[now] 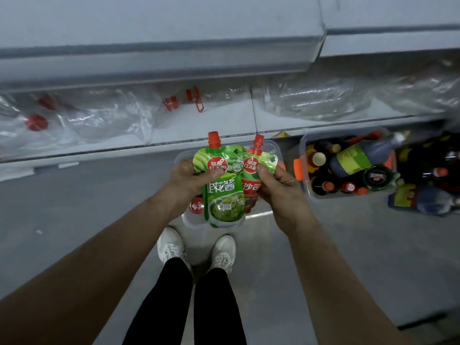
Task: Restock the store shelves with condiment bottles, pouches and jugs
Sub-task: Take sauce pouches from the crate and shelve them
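Observation:
I hold two spouted condiment pouches upright over a clear plastic bin (275, 150) on the floor. The green pouch (222, 195) with a red cap is gripped by my left hand (189, 179), thumb across its front. Behind it and to the right, a red and green pouch (254, 168) with a red cap is pinched by my right hand (281, 188). One more pouch with a red round label (197, 206) lies in the bin below. The low white shelf (224, 125) runs just beyond the pouches.
A second clear bin (305, 145) full of dark sauce bottles stands at the right, with more bottles and jugs (423, 195) beside it. Clear jugs with red caps (82, 115) lie on the shelf. My white shoes (196, 250) stand on the grey floor.

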`<state>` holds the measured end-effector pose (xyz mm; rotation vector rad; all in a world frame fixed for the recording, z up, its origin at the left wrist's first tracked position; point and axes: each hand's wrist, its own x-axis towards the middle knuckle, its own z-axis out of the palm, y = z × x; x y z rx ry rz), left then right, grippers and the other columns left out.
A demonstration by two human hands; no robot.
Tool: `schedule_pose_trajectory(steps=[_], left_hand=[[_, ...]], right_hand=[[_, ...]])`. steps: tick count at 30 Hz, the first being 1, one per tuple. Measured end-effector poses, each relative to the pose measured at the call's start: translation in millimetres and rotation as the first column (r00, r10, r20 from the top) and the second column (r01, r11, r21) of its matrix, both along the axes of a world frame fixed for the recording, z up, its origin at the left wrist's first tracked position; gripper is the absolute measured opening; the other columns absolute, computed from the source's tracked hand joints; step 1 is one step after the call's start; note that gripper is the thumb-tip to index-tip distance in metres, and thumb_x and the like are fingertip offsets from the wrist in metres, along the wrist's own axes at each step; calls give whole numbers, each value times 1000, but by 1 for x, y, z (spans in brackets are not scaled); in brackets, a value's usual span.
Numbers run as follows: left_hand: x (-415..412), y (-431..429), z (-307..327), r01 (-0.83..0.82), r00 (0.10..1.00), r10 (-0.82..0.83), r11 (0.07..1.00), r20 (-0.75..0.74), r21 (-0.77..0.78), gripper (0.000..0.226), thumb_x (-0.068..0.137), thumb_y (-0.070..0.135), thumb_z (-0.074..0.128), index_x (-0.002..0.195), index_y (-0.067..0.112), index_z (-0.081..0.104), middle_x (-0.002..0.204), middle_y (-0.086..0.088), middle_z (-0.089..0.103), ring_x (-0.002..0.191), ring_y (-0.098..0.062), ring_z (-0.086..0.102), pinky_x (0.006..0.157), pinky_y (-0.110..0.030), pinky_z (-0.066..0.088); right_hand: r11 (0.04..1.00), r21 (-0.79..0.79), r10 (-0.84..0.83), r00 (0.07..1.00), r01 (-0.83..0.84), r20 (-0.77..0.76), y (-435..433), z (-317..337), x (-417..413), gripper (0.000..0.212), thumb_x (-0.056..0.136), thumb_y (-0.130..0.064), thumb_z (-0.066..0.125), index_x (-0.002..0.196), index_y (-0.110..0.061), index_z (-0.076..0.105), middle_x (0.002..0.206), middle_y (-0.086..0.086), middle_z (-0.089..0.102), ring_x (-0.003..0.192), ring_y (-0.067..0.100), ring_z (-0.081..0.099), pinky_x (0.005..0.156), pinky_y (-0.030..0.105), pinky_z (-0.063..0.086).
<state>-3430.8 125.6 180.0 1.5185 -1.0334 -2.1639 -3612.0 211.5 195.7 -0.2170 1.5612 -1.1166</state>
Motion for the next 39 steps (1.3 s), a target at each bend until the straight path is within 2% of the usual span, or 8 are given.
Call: schedule_pose_trajectory(steps=[4, 9, 13, 19, 24, 29, 33, 39], left_hand=[[5, -7, 66, -120, 991, 119, 992, -54, -26, 27, 73, 19, 72, 99, 9, 71, 91, -2, 78, 86, -17, 74, 72, -27, 59], [18, -4, 153, -176, 984, 171, 976, -46, -127, 9, 85, 9, 71, 93, 12, 72, 84, 1, 78, 77, -12, 74, 63, -22, 58], [31, 4, 218, -210, 976, 198, 964, -88, -164, 12, 85, 12, 70, 97, 10, 71, 87, -2, 78, 79, -13, 75, 64, -22, 58], [54, 14, 315, -222, 975, 204, 935, -92, -276, 5, 84, 15, 72, 88, 11, 72, 83, -3, 78, 74, -14, 74, 63, -23, 58], [87, 19, 375, -280, 957, 286, 873, -46, -400, 11, 81, 23, 77, 86, 14, 75, 87, -5, 78, 79, -17, 74, 73, -31, 59], [128, 22, 428, -374, 926, 357, 807, -126, -457, 18, 73, 28, 79, 84, 14, 75, 84, -5, 78, 77, -17, 75, 68, -29, 57], [177, 25, 460, -437, 896, 410, 755, -169, -489, 8, 82, 17, 77, 78, 12, 72, 71, -4, 75, 53, -8, 68, 43, -14, 46], [265, 18, 490, -515, 852, 481, 695, -209, -501, 24, 65, 29, 81, 80, 11, 75, 84, -10, 77, 75, -20, 75, 61, -25, 58]], right_hand=[[998, -37, -48, 998, 47, -35, -6, 66, -5, 10, 96, -14, 64, 98, -14, 74, 91, 3, 78, 80, 13, 73, 68, 26, 58], [994, -102, -50, 993, 40, -103, -5, 158, -10, 11, 96, -16, 65, 102, -11, 73, 96, 5, 79, 86, 19, 73, 75, 34, 61], [986, -166, -37, 988, 12, -152, -1, 222, -2, 9, 92, -17, 69, 95, -17, 78, 93, 5, 79, 82, 17, 72, 69, 31, 58], [972, -232, 4, 983, -47, -184, -1, 320, 15, 22, 89, -26, 72, 106, -13, 76, 102, 8, 78, 96, 26, 74, 82, 40, 60], [940, -307, 63, 963, -145, -262, -7, 385, 44, 8, 94, -24, 69, 94, -22, 77, 91, 0, 79, 79, 11, 74, 63, 23, 58], [910, -351, 135, 958, -220, -252, -21, 435, 83, 9, 93, -23, 70, 98, -18, 76, 93, 4, 79, 83, 16, 75, 68, 30, 61], [875, -388, 200, 947, -288, -251, -34, 465, 130, 9, 93, -24, 68, 98, -19, 75, 91, 1, 79, 80, 12, 76, 59, 20, 57], [823, -449, 247, 931, -349, -270, -58, 490, 218, 6, 93, -21, 70, 92, -21, 76, 88, 0, 79, 75, 10, 75, 58, 19, 56]])
